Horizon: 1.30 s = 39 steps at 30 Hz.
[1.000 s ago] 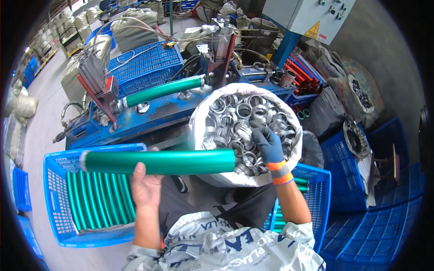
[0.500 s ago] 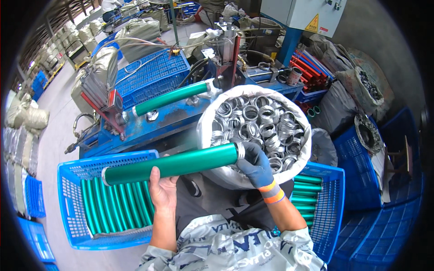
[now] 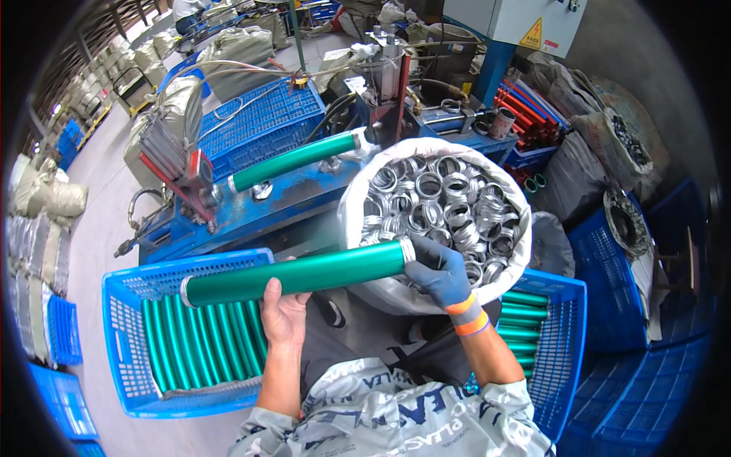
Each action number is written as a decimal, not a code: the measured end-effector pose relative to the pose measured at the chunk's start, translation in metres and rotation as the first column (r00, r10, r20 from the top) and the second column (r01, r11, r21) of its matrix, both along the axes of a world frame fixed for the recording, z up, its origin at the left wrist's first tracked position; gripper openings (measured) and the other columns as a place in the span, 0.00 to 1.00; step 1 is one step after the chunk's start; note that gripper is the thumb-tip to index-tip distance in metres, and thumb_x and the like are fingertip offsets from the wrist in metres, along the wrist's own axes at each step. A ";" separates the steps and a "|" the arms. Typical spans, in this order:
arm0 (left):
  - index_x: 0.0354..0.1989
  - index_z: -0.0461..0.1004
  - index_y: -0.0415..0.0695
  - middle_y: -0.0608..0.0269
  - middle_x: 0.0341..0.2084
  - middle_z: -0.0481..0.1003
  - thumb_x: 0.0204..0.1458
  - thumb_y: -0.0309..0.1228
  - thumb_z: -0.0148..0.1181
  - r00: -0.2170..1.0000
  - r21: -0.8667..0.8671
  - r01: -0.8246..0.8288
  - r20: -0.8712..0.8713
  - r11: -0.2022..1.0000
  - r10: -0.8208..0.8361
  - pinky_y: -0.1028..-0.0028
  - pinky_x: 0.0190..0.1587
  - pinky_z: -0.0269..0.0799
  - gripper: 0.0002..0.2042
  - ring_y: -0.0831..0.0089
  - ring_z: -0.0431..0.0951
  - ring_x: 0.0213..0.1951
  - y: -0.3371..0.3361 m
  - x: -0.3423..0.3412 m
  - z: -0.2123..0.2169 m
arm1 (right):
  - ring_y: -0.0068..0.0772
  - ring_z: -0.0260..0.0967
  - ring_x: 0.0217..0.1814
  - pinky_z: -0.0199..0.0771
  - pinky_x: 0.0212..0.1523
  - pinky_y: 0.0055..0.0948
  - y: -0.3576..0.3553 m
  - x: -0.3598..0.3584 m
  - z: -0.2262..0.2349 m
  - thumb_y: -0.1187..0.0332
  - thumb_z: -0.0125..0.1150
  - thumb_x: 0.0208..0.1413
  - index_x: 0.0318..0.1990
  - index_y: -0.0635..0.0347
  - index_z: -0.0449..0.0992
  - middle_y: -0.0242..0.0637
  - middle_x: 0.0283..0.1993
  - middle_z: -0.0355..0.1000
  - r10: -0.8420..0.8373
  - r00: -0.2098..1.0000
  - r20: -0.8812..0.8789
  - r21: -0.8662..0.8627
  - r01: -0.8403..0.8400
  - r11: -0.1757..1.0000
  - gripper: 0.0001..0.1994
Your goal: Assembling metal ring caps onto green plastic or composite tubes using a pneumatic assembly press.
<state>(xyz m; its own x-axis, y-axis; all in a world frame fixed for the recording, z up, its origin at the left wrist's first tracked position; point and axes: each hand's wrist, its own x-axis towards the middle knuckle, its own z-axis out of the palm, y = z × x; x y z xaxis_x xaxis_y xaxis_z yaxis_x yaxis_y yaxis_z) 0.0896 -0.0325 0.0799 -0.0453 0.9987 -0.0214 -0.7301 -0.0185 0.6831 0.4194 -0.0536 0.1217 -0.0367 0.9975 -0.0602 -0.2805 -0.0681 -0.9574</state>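
"While a pale printed shirt (image 3: pixel 396 415) fills the foreground, what do the hands have hold of just past it?"

"A green tube (image 3: pixel 304 276), raised slightly at its right end, spans the air in front of the worker. The bare left hand (image 3: pixel 285 316) is wrapped about its underside, thumb on the near face; the gloved right hand (image 3: pixel 440 273) is clamped on a silver ring (image 3: pixel 408 250) at the right end."

"And the finish?"

"Smooth, glossy, metallic green, straight-sided, with a second ring (image 3: pixel 185 292) at the left end. How far the right-hand ring overlaps the tube cannot be told."

"Around it?"

"A left crate (image 3: pixel 126 362) and a right crate (image 3: pixel 563 327), both blue plastic with pierced walls, flank the worker, each holding rows of similar tubes. Between them a white sack (image 3: pixel 352 206) gapes, heaped with loose metal rings (image 3: pixel 457 209)."

"Past the sack?"

"A scuffed, stained blue bench (image 3: pixel 293 199) runs aslant, another green tube (image 3: pixel 293 164) mounted above it between two upright machine heads (image 3: pixel 173 160)."

"And the wider room?"

"A workshop: pale floor (image 3: pixel 95 228) at left, stacked blue crates (image 3: pixel 259 126) behind the bench, red tubes (image 3: pixel 521 122) at right near a grey control cabinet (image 3: pixel 510 23), and bulging sacks (image 3: pixel 244 49) receding into the distance."
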 end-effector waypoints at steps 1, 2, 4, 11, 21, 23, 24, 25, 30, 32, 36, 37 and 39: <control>0.70 0.78 0.45 0.49 0.67 0.82 0.71 0.41 0.70 1.000 -0.003 0.009 -0.008 1.000 -0.009 0.54 0.61 0.91 0.24 0.56 0.87 0.63 0.003 -0.002 -0.004 | 0.31 0.80 0.69 0.80 0.72 0.36 0.003 -0.002 0.000 0.78 0.75 0.67 0.79 0.73 0.72 0.44 0.69 0.82 -0.009 1.000 -0.008 -0.003 0.009 1.000 0.34; 0.71 0.78 0.44 0.49 0.68 0.82 0.72 0.42 0.69 1.000 0.006 0.003 0.016 1.000 -0.003 0.53 0.63 0.91 0.24 0.56 0.87 0.64 0.006 -0.006 -0.007 | 0.30 0.81 0.67 0.80 0.71 0.34 0.006 -0.005 0.001 0.77 0.77 0.66 0.78 0.73 0.73 0.43 0.67 0.83 -0.011 1.000 0.023 -0.005 0.011 1.000 0.34; 0.71 0.78 0.43 0.49 0.68 0.82 0.72 0.43 0.69 1.000 0.014 0.003 0.025 1.000 -0.003 0.52 0.64 0.90 0.25 0.55 0.86 0.65 0.009 -0.016 -0.011 | 0.28 0.82 0.64 0.81 0.69 0.31 0.014 -0.012 0.019 0.76 0.79 0.64 0.78 0.70 0.74 0.40 0.66 0.84 0.062 0.998 0.028 -0.044 -0.060 0.997 0.35; 0.74 0.74 0.40 0.47 0.72 0.78 0.71 0.58 0.68 0.957 -0.124 -0.114 0.252 0.986 0.142 0.47 0.73 0.81 0.36 0.51 0.78 0.74 0.025 -0.060 -0.033 | 0.29 0.77 0.72 0.77 0.73 0.33 0.161 0.008 0.040 0.66 0.70 0.75 0.79 0.70 0.73 0.42 0.73 0.80 0.053 0.948 0.315 0.233 -0.131 0.963 0.30; 0.66 0.77 0.37 0.50 0.62 0.82 0.73 0.48 0.70 0.912 -0.171 -0.259 0.281 0.951 0.299 0.52 0.74 0.81 0.27 0.56 0.82 0.67 0.029 -0.167 -0.039 | 0.52 0.82 0.72 0.79 0.71 0.49 0.443 -0.186 -0.034 0.58 0.68 0.70 0.69 0.53 0.84 0.47 0.69 0.83 -0.100 0.015 0.995 0.096 -0.431 0.897 0.23; 0.67 0.77 0.37 0.51 0.64 0.82 0.73 0.48 0.70 0.903 -0.182 -0.315 0.244 0.932 0.353 0.52 0.75 0.80 0.27 0.56 0.81 0.68 0.024 -0.188 -0.043 | 0.50 0.83 0.71 0.79 0.70 0.53 0.468 -0.212 -0.063 0.61 0.66 0.71 0.66 0.50 0.85 0.42 0.68 0.84 -0.192 -0.223 0.956 0.073 -0.450 0.890 0.19; 0.67 0.77 0.37 0.51 0.64 0.82 0.73 0.48 0.70 0.898 -0.181 -0.319 0.256 0.930 0.357 0.52 0.75 0.80 0.27 0.56 0.81 0.68 0.025 -0.192 -0.045 | 0.54 0.84 0.68 0.81 0.67 0.53 0.478 -0.215 -0.076 0.65 0.65 0.68 0.63 0.50 0.86 0.45 0.64 0.86 -0.231 -0.231 0.945 0.137 -0.362 0.922 0.17; 0.67 0.77 0.38 0.51 0.64 0.81 0.73 0.48 0.70 0.901 -0.195 -0.312 0.251 0.930 0.355 0.52 0.76 0.79 0.27 0.56 0.80 0.69 0.028 -0.194 -0.047 | 0.57 0.85 0.65 0.83 0.64 0.54 0.488 -0.208 -0.086 0.70 0.65 0.66 0.60 0.50 0.86 0.48 0.60 0.87 -0.270 -0.244 0.931 0.204 -0.264 0.943 0.16; 0.72 0.75 0.39 0.48 0.70 0.78 0.77 0.51 0.62 0.917 -0.174 -0.308 0.209 0.935 0.341 0.48 0.79 0.72 0.29 0.51 0.75 0.74 0.043 -0.211 -0.074 | 0.53 0.86 0.63 0.83 0.61 0.54 0.475 -0.195 -0.061 0.64 0.70 0.63 0.61 0.49 0.86 0.45 0.60 0.86 -0.314 -0.188 0.931 0.230 -0.368 0.901 0.19; 0.71 0.74 0.37 0.48 0.71 0.76 0.75 0.50 0.67 0.893 -0.190 -0.398 0.141 0.897 0.427 0.50 0.83 0.69 0.29 0.54 0.73 0.76 0.028 -0.224 -0.054 | 0.55 0.85 0.63 0.84 0.62 0.54 0.419 -0.231 0.014 0.61 0.73 0.62 0.64 0.51 0.84 0.47 0.59 0.86 -0.396 0.256 0.882 0.471 -0.432 0.769 0.22; 0.77 0.69 0.36 0.45 0.76 0.70 0.76 0.52 0.63 0.958 -0.089 -0.259 0.101 0.962 0.267 0.47 0.86 0.60 0.34 0.50 0.67 0.80 0.084 -0.190 -0.037 | 0.47 0.88 0.51 0.88 0.54 0.43 0.327 -0.148 0.118 0.60 0.73 0.62 0.71 0.61 0.77 0.45 0.54 0.86 -0.388 0.746 0.541 0.696 -0.138 0.705 0.30; 0.77 0.69 0.37 0.46 0.76 0.70 0.76 0.53 0.63 0.978 -0.056 -0.191 0.076 0.980 0.195 0.47 0.85 0.61 0.34 0.50 0.67 0.80 0.107 -0.177 -0.036 | 0.41 0.87 0.49 0.88 0.52 0.39 0.306 -0.124 0.131 0.60 0.74 0.63 0.72 0.63 0.76 0.43 0.54 0.86 -0.358 0.820 0.446 0.701 -0.072 0.709 0.32; 0.78 0.68 0.39 0.48 0.76 0.71 0.76 0.52 0.64 0.988 -0.052 -0.139 0.068 0.989 0.142 0.44 0.84 0.62 0.34 0.49 0.68 0.79 0.164 -0.123 -0.028 | 0.37 0.86 0.50 0.88 0.53 0.37 0.261 -0.059 0.140 0.64 0.74 0.63 0.72 0.66 0.75 0.44 0.55 0.85 -0.350 0.907 0.233 0.598 0.150 0.787 0.32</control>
